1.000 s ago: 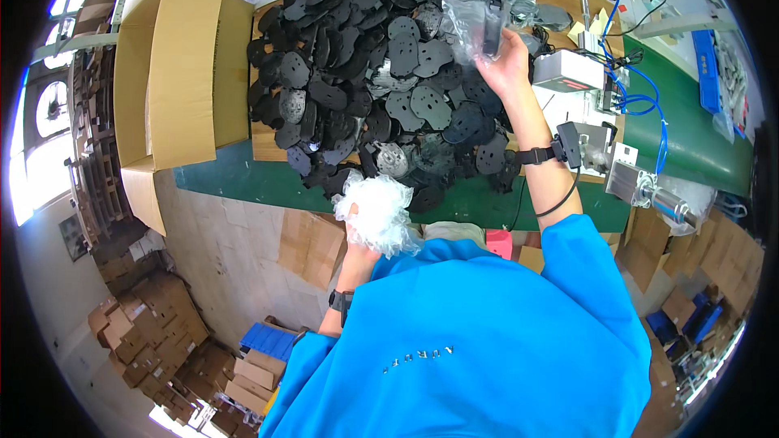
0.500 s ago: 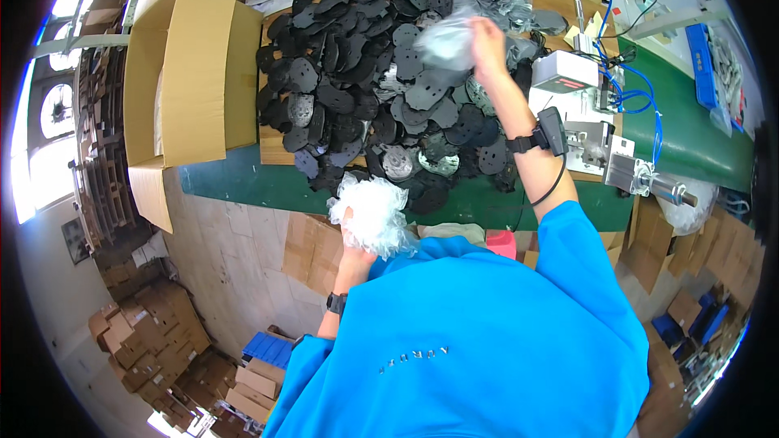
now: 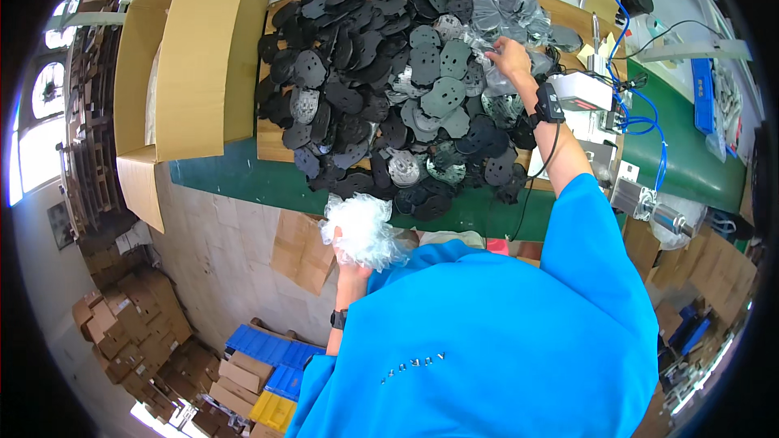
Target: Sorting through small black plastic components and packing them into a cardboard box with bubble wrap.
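My left hand (image 3: 345, 253) is closed around a bunch of crumpled clear plastic bags (image 3: 367, 231), held just off the near edge of the table. Most of its fingers are hidden by the plastic. My right hand (image 3: 513, 58) reaches to the right side of a large pile of black oval plates (image 3: 357, 49) with small holes. Its fingers are bent and appear to pinch a clear plastic bag (image 3: 497, 79) beneath them. Just beyond it lie several black plates in clear bags (image 3: 507, 8). A few silvery, shiny plates (image 3: 403, 168) are mixed into the pile.
An open cardboard box (image 3: 203, 57) stands left of the pile on the green table (image 3: 235, 182). To the right are a white boxy device (image 3: 580, 91), blue air tubing (image 3: 653, 123) and a metal cylinder (image 3: 641, 199). Stacked cartons (image 3: 134, 320) stand on the floor at left.
My right hand has moved right and slightly nearer, and the raised clear bag it held is now low at the pile. My left hand still holds the bunch of bags.
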`<state>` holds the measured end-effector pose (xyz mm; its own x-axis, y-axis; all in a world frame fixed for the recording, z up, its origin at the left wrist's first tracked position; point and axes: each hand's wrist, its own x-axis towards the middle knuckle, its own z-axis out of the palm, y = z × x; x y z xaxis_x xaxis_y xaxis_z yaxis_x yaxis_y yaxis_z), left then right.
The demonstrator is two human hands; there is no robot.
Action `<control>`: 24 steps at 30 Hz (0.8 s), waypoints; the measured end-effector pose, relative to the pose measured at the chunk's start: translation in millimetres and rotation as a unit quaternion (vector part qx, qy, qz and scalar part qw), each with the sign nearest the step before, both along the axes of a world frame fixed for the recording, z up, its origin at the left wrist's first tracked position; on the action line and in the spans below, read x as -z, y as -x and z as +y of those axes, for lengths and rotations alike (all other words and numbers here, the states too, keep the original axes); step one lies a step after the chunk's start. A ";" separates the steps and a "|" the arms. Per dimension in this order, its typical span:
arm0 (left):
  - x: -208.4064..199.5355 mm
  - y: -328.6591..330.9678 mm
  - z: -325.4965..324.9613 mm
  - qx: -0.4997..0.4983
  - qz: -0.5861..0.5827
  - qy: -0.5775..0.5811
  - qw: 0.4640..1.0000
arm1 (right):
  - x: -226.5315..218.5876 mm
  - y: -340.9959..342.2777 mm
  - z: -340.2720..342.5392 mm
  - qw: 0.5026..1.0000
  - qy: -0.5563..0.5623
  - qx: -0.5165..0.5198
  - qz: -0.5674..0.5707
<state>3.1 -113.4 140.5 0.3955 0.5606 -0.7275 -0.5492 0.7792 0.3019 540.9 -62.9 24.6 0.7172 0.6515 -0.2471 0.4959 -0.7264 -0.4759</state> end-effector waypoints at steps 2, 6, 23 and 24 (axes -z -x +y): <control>-3.7 -3.9 3.9 -0.005 -0.008 -0.008 1.000 | -13.0 -5.6 1.4 0.999 -0.032 -0.015 0.008; 1.1 -12.6 11.1 -0.005 -0.046 -0.002 0.999 | -3.9 -15.5 -12.5 0.991 -0.088 -0.095 -0.017; -3.0 -52.5 21.8 0.020 -0.024 0.034 0.999 | -75.0 9.4 -28.4 0.946 -0.292 0.139 0.002; -3.8 -53.2 21.1 0.021 -0.025 0.034 0.999 | -76.7 11.8 -28.6 0.944 -0.292 0.151 0.041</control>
<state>56.2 -92.3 144.3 0.4544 0.4918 -0.7427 -0.5282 0.8201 0.2199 529.2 -91.5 101.2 0.8859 0.4632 0.0275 0.2523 -0.4312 -0.8663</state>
